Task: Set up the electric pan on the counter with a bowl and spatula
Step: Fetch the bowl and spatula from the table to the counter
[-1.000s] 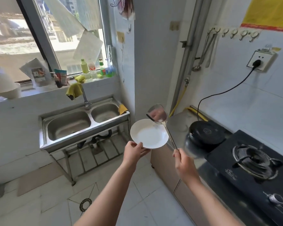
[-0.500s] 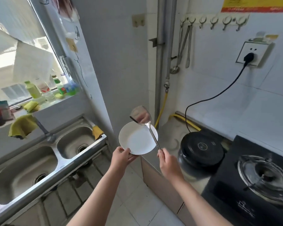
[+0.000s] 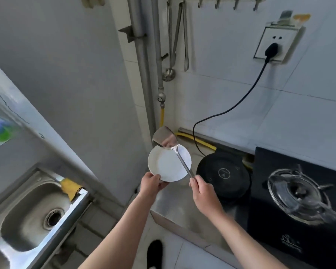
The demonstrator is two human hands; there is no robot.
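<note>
My left hand point(image 3: 150, 183) grips the near rim of a shallow white bowl point(image 3: 166, 166), held level above the left end of the steel counter point(image 3: 174, 202). My right hand point(image 3: 203, 193) is closed on the handle of a metal spatula point(image 3: 172, 147), whose blade points up and away over the bowl's far edge. The round black electric pan point(image 3: 223, 174) sits on the counter just right of the bowl, its black cord point(image 3: 240, 100) running up to a wall socket point(image 3: 274, 45).
A black gas stove point(image 3: 299, 193) fills the counter to the right. A steel sink point(image 3: 33, 212) with a yellow cloth point(image 3: 70, 188) stands at lower left. Pipes point(image 3: 143, 65) and hanging utensils point(image 3: 174, 39) line the wall behind. A dark shoe point(image 3: 154, 252) is on the tiled floor.
The view has swung right and closer to the counter. Both hands, with bowl and spatula, have moved in over the counter's left end beside the electric pan.
</note>
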